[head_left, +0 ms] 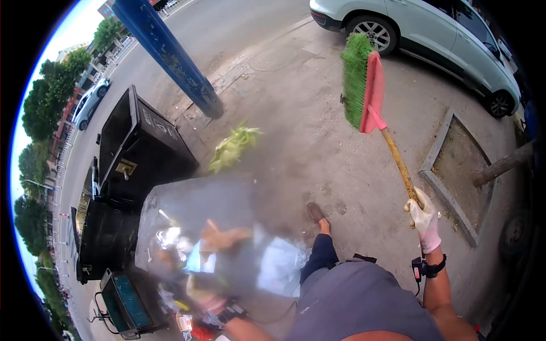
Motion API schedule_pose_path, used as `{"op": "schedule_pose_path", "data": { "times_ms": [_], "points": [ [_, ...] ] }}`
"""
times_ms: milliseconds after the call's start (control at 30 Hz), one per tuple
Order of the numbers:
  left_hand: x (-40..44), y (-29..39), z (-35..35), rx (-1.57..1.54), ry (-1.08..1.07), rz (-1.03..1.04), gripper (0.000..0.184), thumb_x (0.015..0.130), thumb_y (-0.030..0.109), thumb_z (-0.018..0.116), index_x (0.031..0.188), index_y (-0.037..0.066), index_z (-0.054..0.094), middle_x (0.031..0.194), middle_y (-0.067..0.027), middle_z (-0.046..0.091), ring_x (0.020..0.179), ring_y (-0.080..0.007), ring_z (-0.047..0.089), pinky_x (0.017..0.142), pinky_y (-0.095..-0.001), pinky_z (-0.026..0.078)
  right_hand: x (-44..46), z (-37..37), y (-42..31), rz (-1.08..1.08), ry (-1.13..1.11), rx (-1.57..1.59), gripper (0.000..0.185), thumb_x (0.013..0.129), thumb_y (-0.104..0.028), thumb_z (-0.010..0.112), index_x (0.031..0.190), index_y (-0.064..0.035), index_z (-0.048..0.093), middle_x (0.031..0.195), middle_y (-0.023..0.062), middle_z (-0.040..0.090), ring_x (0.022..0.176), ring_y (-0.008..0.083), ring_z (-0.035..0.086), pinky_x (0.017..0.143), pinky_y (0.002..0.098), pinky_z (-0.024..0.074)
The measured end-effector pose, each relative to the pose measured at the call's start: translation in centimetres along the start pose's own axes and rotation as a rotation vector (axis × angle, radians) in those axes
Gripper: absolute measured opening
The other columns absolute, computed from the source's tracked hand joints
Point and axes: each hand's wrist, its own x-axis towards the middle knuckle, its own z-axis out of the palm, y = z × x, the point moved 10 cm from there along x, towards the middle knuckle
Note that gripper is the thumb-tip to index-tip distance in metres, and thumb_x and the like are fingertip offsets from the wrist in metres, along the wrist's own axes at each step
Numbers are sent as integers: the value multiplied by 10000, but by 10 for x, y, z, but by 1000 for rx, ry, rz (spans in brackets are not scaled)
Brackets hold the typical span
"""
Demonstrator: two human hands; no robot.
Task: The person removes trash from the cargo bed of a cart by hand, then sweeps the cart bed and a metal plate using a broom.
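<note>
My right hand (424, 219), in a white and pink glove, is closed round the yellow handle of a broom (372, 94). The broom is raised, its red head and green bristles up and away from me. My left hand (206, 295), also gloved, is low on the left and smeared by blur, so its fingers cannot be made out. Close to it lie a pale plastic bag (280, 267), a brown scrap (223, 236) and a blue and white piece (200, 258). Red and white litter (199, 331) shows below that hand. A hazy patch blurs this area.
Black wheeled bins (153, 136) stand at left, with a green cart (128, 298) below them. Leafy greens (234, 149) lie on the pavement near a blue post (170, 62). A white car (449, 40) is at upper right, above a stone-edged tree bed (460, 153).
</note>
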Motion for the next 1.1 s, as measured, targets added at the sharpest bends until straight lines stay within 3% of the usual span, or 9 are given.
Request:
{"op": "schedule_pose_path", "data": {
  "times_ms": [67, 133, 267, 533, 633, 700, 767, 900, 1100],
  "points": [
    [33, -25, -18, 241, 128, 114, 341, 933, 43, 676, 1265, -5, 610, 1195, -142, 666, 1073, -221, 642, 984, -378, 525, 48, 22, -5, 3, -35, 24, 415, 1007, -109, 558, 1408, -5, 583, 873, 1, 622, 618, 24, 490, 491, 201, 391],
    [28, 17, 49, 314, 279, 59, 394, 898, 45, 716, 1272, -20, 610, 1184, -128, 670, 1038, -207, 649, 955, -361, 532, 103, 51, -18, -10, -58, -31, 410, 1003, -106, 558, 1399, -1, 590, 870, 0, 622, 618, 24, 487, 493, 200, 395],
    [95, -10, 46, 148, 401, -1, 415, 872, 68, 746, 1247, -51, 614, 1145, -126, 679, 995, -191, 650, 924, -344, 534, 191, 110, -70, -29, -135, -81, 404, 995, -96, 562, 1385, 7, 597, 843, 7, 624, 557, 28, 479, 477, 204, 393],
    [166, 54, 140, 158, 681, 27, 374, 963, 120, 641, 1304, -27, 606, 1161, -107, 659, 1035, -182, 632, 940, -316, 520, 358, 246, -138, -79, -344, -14, 438, 1016, -114, 545, 1427, 37, 552, 816, 12, 611, 481, 27, 439, 448, 207, 363],
    [197, 53, 145, 474, 685, 161, 405, 974, 102, 635, 1359, -1, 561, 1281, -149, 637, 1144, -228, 623, 1024, -372, 511, 426, 306, -168, -105, -450, -29, 439, 1015, -109, 544, 1429, 37, 549, 820, 17, 616, 482, 27, 442, 447, 210, 360],
    [226, 32, 143, 91, 666, 193, 398, 985, 114, 638, 1366, 26, 561, 1301, -151, 632, 1139, -234, 634, 996, -378, 537, 473, 345, -187, -139, -496, -40, 443, 1014, -108, 545, 1433, 37, 545, 821, 20, 618, 482, 29, 443, 447, 211, 359],
    [250, 39, 160, 300, 694, 288, 410, 980, 99, 641, 1378, 40, 560, 1299, -142, 632, 1125, -231, 643, 981, -386, 551, 522, 391, -217, -176, -546, -37, 439, 1007, -98, 550, 1426, 33, 552, 821, 18, 621, 487, 26, 444, 449, 210, 357],
    [291, 47, 166, -194, 717, 181, 397, 981, 74, 629, 1370, 25, 569, 1284, -127, 641, 1121, -221, 643, 982, -382, 546, 589, 485, -279, -200, -678, -22, 431, 990, -78, 558, 1408, 28, 570, 813, 12, 624, 494, 17, 441, 451, 206, 352],
    [368, 132, 211, 450, 825, 235, 309, 1016, 116, 562, 1309, 23, 596, 1212, -106, 659, 1070, -205, 649, 948, -352, 534, 630, 619, -362, -254, -854, -3, 432, 986, -84, 558, 1403, 27, 573, 808, 13, 626, 492, 18, 440, 449, 205, 350]
  ]
}}
